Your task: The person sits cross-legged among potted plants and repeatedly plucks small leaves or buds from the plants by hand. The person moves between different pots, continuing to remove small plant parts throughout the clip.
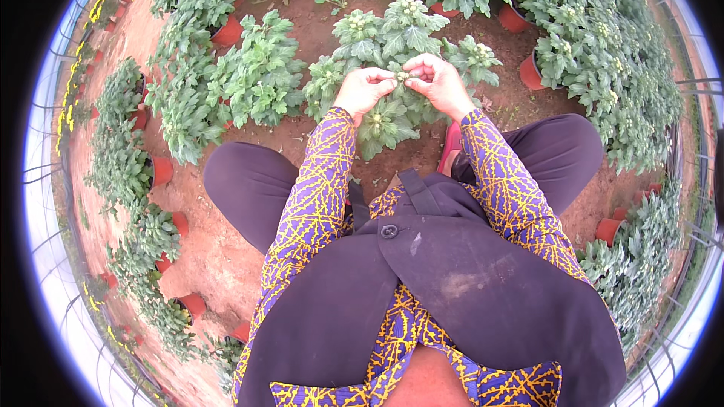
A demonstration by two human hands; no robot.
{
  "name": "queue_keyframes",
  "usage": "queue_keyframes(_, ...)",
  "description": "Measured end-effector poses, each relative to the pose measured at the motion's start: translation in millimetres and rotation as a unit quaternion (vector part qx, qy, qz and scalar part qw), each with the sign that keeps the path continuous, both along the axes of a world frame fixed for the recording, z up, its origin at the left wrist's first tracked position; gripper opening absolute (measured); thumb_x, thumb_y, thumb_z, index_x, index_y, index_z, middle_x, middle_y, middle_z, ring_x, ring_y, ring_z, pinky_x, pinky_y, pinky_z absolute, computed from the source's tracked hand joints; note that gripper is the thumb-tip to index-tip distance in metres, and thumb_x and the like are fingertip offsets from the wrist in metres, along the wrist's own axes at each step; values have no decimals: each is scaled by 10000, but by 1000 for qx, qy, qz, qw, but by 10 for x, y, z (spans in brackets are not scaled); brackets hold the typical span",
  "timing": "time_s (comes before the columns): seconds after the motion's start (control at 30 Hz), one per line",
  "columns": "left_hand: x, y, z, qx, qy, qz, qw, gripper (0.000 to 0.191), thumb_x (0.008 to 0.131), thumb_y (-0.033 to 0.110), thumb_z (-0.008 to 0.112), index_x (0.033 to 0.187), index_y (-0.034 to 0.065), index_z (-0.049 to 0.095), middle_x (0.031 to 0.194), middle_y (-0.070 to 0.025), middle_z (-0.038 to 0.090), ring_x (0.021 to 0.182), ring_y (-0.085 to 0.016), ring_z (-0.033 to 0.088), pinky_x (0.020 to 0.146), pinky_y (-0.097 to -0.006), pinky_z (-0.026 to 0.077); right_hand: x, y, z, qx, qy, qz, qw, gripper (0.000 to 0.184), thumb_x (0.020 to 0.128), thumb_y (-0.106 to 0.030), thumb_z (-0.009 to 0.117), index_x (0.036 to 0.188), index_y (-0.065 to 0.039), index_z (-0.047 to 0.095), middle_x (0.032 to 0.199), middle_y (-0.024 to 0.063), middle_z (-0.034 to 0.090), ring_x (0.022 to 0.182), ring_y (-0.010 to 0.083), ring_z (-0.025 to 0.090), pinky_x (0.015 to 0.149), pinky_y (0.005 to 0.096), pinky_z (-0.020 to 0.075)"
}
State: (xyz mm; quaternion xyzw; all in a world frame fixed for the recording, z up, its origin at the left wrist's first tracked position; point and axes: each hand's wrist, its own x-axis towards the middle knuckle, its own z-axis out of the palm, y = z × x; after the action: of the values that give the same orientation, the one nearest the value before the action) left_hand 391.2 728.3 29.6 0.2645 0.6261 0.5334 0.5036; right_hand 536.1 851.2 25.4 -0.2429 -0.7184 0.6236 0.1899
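Note:
A leafy chrysanthemum plant (370, 45) with pale green buds stands on the soil in front of me, between my bent knees. Its pot is hidden under the leaves. At the middle of the plant, my left hand (365, 90) pinches the edge of a small bud cluster (401, 76) between thumb and forefinger. From the other side my right hand (435, 82) has its thumb and fingertips on the same cluster. The fingertips of both hands are only a little apart. More buds (378, 118) sit on a shoot just below my hands.
Bushy potted chrysanthemums (260, 70) stand close on the left, and a dense row (605, 68) curves along the right. Red-orange pots (530, 70) show beneath the foliage. Bare reddish soil (215, 288) lies between rows. Yellow flowers (70, 96) line the far left, near the greenhouse wall.

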Motion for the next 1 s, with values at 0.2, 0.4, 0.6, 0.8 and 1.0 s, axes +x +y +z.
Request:
queue_keyframes(0.2, 71, 10, -16, 15, 14, 24, 1000, 138, 807, 41, 647, 940, 12, 672, 797, 12, 634, 701, -66, 535, 657, -225, 442, 19, -48, 33, 94, -5, 17, 995, 197, 793, -47, 687, 974, -42, 609, 869, -15, 608, 749, 37, 527, 657, 192, 446)
queue_keyframes(0.4, 59, 5, -30, 16, 2, 28, 999, 120, 806, 37, 646, 922, 14, 669, 780, 17, 625, 683, -66, 531, 650, -221, 439, 8, -9, 7, 19, -15, 37, 999, 181, 814, -81, 678, 971, -27, 605, 904, -6, 604, 762, 51, 552, 681, 213, 466)
queue_keyframes(0.6, 38, 8, 40, -15, -1, 30, 999, 106, 833, 115, 639, 878, 27, 677, 765, 25, 619, 696, -62, 524, 653, -224, 428, 51, -3, 30, -59, 9, 44, 997, 195, 831, -58, 651, 1016, -17, 603, 915, 16, 625, 786, 72, 576, 712, 221, 487)
queue_keyframes(0.8, 63, 36, 78, -59, 15, 34, 998, 150, 845, 173, 655, 876, 29, 682, 775, 30, 622, 709, -53, 513, 677, -221, 418, 84, 36, 4, -115, 23, 62, 991, 202, 834, -8, 626, 1034, -30, 605, 933, 14, 629, 800, 71, 579, 732, 225, 491)
queue_keyframes(1.0, 65, 19, 188, -59, 20, -1, 998, 132, 835, 110, 658, 926, 15, 673, 826, 3, 647, 746, -73, 553, 707, -233, 448, 62, 25, -66, -76, 20, 63, 995, 230, 778, 48, 662, 978, -47, 599, 889, -14, 610, 814, 63, 580, 749, 211, 485)
